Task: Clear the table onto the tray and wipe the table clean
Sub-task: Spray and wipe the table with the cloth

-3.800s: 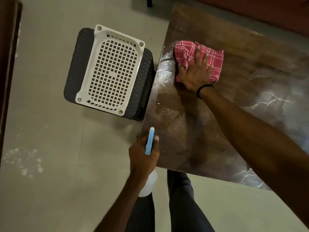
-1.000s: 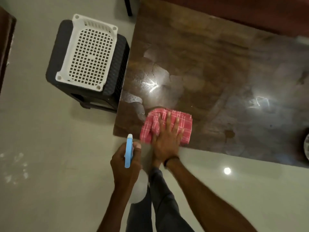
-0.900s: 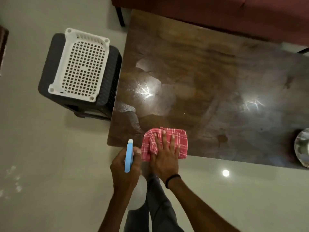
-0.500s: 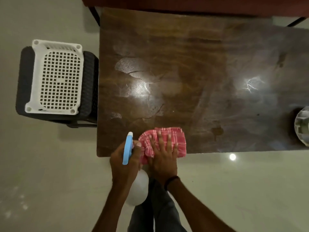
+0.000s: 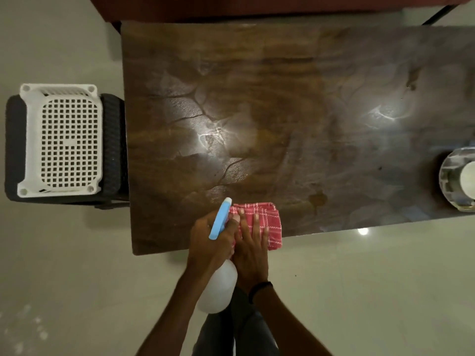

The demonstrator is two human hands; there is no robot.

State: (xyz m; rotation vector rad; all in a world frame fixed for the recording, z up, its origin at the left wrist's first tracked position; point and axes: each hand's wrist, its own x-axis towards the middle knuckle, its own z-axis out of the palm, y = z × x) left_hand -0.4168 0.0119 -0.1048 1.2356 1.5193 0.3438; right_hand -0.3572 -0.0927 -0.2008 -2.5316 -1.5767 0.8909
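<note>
One cloth, red checked, on the near edge of the one worktop, left of middle. Right hand lies flat on it, fingers straight, pressing down. Left hand just beside it on the left, fingers wrapped round the neck of one spray bottle, white body, blue head. One white tray sits on a dark stool left of the worktop, well apart from both hands. One glass vessel at the far-right edge, partly cut off.
</note>
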